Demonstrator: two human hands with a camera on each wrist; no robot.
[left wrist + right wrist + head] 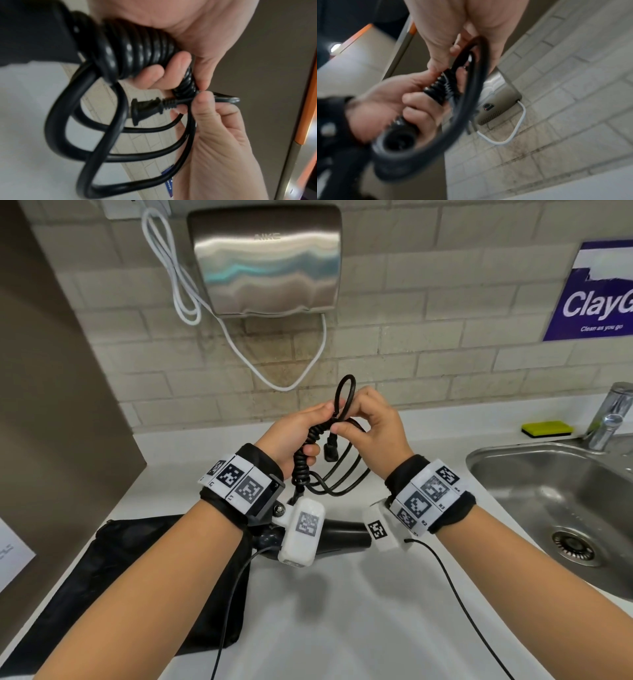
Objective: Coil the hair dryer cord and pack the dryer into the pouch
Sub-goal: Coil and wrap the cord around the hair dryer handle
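Pouch (120,577): one, black, flat on the tabletop (342,611) at near left, partly under the left forearm; contents hidden.
Dryer (342,534): one, black, outside the pouch, lying on the tabletop below both wrists, long axis left to right; which end is the nozzle cannot be told.
Cord (303,460): one, black, held above the dryer; spiral part runs up through the left hand, plain loops hang below, one loop stands above the fingers.
Plug (145,108): one, dangling between the hands.
Left hand (294,429): fingers (154,75) curled round the spiral part.
Right hand (373,426): thumb and fingers pinching the cord near the plug.
Sink (513,470): one, at right; drain visible in the basin.
Sponge (547,429): one, behind the sink.
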